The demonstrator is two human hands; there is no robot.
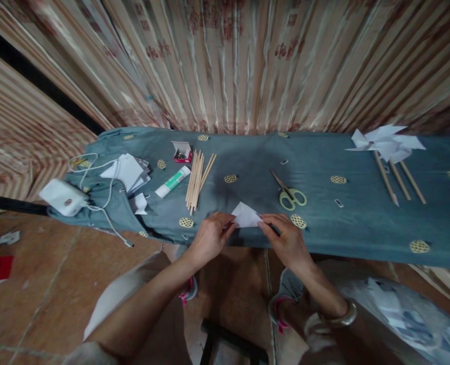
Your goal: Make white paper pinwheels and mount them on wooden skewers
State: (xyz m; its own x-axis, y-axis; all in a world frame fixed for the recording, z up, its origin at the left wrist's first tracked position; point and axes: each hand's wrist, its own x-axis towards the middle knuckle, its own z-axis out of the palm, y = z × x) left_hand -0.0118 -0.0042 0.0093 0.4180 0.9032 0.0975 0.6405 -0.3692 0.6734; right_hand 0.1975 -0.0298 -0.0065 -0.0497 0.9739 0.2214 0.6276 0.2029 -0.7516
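Note:
Between my two hands is a small sheet of white paper (pixel 246 215), folded to a triangle with its peak pointing away from me. My left hand (pixel 213 233) pinches its left corner, thumb and fingers closed on it. The right corner is pinched by my right hand (pixel 286 235) in the same way. Just beyond my right hand lie scissors (pixel 291 196) with light green handles. A bundle of thin wooden sticks (pixel 195 180) rests beyond my left hand.
A green-and-white glue tube (pixel 173 181), a small open box of metal pins (pixel 182 152) and stacked white paper (pixel 124 172) lie left. A white power bank (pixel 63 196) trails cables there. Paper pinwheels (pixel 390 144) on sticks lie right on the blue cloth (pixel 362 223).

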